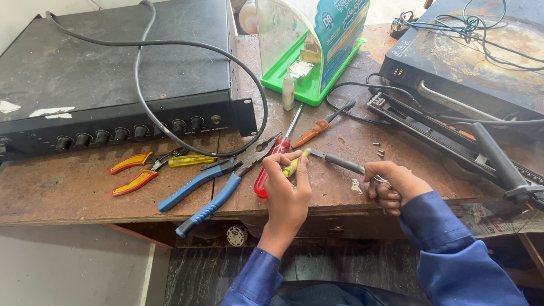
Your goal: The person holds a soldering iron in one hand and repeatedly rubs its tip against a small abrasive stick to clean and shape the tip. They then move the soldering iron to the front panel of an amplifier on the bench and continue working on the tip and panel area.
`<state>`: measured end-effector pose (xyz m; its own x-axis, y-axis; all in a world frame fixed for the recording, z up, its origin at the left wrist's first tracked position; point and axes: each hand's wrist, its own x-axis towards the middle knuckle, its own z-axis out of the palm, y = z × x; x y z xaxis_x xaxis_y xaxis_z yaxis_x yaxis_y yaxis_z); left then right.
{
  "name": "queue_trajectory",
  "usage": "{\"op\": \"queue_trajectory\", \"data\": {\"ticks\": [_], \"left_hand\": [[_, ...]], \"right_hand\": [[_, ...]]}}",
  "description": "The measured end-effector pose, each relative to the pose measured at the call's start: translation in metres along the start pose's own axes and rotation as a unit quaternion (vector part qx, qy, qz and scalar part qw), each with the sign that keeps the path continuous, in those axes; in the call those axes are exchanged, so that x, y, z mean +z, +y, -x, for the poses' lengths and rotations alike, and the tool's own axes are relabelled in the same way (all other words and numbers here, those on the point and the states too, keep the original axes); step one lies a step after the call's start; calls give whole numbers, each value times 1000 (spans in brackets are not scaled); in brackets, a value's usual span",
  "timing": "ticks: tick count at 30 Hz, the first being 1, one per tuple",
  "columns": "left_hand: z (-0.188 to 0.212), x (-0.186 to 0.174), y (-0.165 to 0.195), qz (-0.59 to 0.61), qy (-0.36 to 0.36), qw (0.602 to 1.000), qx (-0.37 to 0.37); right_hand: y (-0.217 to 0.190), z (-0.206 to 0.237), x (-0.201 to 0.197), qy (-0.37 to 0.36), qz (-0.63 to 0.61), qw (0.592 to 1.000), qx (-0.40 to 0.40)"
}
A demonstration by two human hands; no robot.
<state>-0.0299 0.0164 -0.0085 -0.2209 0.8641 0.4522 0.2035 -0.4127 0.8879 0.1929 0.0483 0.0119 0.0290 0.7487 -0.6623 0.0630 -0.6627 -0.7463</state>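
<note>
- Nearest us, our left hand (288, 190) pinches a small yellow-green screwdriver (294, 164) upright, tip ready.
- Our right hand (394, 184) clenches something small and metallic, steadied on the bench (68, 192).
- Pliers (218, 181) lie within reach.

The left hand (287, 190) pinched a small yellow-green piece (293, 165) at the tip of a grey tool (339, 161) held by the right hand (391, 184), above the worn surface (68, 187), near blue-handled pliers (212, 184).
</note>
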Motion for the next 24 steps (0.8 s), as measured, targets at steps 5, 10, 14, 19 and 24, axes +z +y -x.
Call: {"op": "queue_trajectory", "data": {"ticks": [5, 10, 14, 19, 24], "left_hand": [[1, -1, -2, 28, -21, 999, 25], [1, 0, 1, 24, -6, 1000, 4], [0, 0, 2, 28, 0, 1000, 2], [-2, -1, 1, 24, -12, 1000, 10], [1, 2, -5, 27, 21, 999, 4]], "right_hand": [[0, 2, -1, -6, -13, 1000, -9], [3, 5, -1, 0, -13, 999, -31], [1, 2, 0, -6, -13, 1000, -8], [1, 1, -1, 3, -21, 1000, -20], [1, 1, 1, 8, -13, 1000, -19]]}}
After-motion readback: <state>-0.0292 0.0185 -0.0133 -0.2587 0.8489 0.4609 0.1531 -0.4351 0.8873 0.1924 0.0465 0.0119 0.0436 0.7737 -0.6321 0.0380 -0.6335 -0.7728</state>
